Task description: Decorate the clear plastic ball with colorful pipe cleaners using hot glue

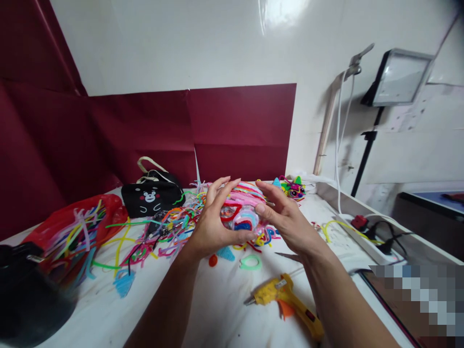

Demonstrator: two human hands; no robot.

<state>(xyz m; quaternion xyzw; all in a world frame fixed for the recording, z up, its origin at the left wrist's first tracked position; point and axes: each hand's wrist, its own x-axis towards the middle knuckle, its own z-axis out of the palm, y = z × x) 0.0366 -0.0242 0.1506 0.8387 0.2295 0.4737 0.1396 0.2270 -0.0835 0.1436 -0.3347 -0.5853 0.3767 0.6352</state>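
Between my two hands is a rounded piece made of pipe cleaners (246, 199), mostly pink with striped colours on top and white, red and blue curls on the near side. My left hand (213, 220) wraps its left side, thumb along the lower front and fingers over the top. On the right side, my right hand (286, 215) holds it with bent fingers and thumb. Below my hands lie a pale green ring (251, 262), a light blue pipe-cleaner piece (226, 253) and a small orange-red one (213, 260). A pointed metal tip (288, 256) shows beside my right wrist.
A yellow glue gun (286, 295) lies near my right forearm. Loose pipe cleaners (177, 227), a red plastic bag (118, 205) and a black bear-face bag (152, 195) crowd the left. To the right are a power strip (366, 237) and a lamp (406, 77).
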